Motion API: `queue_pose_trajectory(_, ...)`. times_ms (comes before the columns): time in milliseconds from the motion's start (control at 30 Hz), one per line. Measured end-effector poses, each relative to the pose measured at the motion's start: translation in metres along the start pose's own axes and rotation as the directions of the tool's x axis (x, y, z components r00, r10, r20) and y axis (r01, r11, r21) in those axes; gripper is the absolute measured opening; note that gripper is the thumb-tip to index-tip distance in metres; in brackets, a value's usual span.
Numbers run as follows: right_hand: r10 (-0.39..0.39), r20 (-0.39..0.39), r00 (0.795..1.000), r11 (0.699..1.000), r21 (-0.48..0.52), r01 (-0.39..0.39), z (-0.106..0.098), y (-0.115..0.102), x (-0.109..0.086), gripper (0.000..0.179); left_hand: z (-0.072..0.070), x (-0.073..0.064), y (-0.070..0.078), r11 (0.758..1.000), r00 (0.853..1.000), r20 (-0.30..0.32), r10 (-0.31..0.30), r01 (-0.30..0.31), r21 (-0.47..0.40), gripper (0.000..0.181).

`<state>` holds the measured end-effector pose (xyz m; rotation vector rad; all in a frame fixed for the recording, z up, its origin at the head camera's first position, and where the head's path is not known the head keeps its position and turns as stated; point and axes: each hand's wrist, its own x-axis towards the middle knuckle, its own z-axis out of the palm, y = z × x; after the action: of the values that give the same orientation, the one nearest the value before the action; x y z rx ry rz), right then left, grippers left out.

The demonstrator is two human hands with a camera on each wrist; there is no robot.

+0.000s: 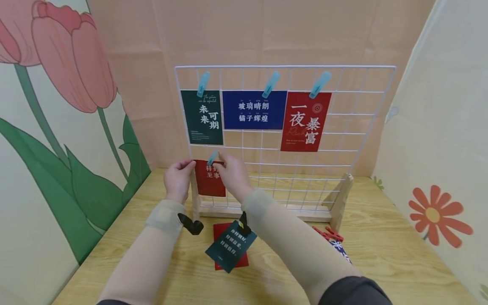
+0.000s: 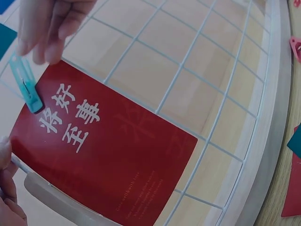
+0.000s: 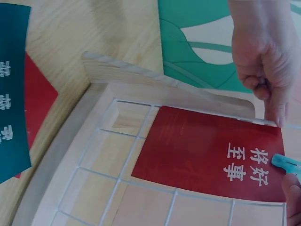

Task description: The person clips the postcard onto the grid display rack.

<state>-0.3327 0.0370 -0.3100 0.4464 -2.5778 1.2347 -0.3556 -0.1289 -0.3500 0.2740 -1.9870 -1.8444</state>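
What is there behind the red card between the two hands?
Behind the red card is the white grid; its bars show past the card's edges. The part straight behind is covered, so anything else there cannot be seen.

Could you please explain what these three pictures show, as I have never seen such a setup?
There is no machine here: a person's left hand and right hand do the work. The wide picture comes from a camera worn on the head; the other two come from cameras worn on the wrists. The hands pinch a red card near its top corners at a white wire rack, with a light-blue clip at its top edge. Three more cards hang higher up. On the wooden table lie a dark green card, another red card beneath it, and something red I cannot identify.
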Motion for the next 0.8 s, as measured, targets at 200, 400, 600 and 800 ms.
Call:
queue_pose_trajectory(200,-0.053,0.0,0.999,0.998,0.033,0.053,-0.007,0.011,-0.022,0.042,-0.002,-0.005,-0.001,0.999,1.0,-0.01,0.024,-0.024,-0.036,0.027)
queue_pose_trajectory(400,-0.071,0.016,0.997,0.997,-0.039,0.072,-0.01,0.029,-0.046,0.039,-0.007,-0.022,-0.008,0.999,0.999,-0.011,0.044,-0.044,-0.021,0.027)
queue_pose_trajectory(600,-0.055,0.034,0.998,0.993,-0.098,0.059,-0.014,0.05,-0.063,0.037,-0.007,-0.044,-0.017,0.996,0.995,0.083,0.054,-0.059,0.061,0.028)
queue_pose_trajectory(800,-0.034,0.04,0.999,0.994,-0.107,0.038,-0.02,0.07,-0.079,0.037,0.005,-0.066,-0.031,0.993,0.983,0.183,0.014,-0.035,0.114,0.028)
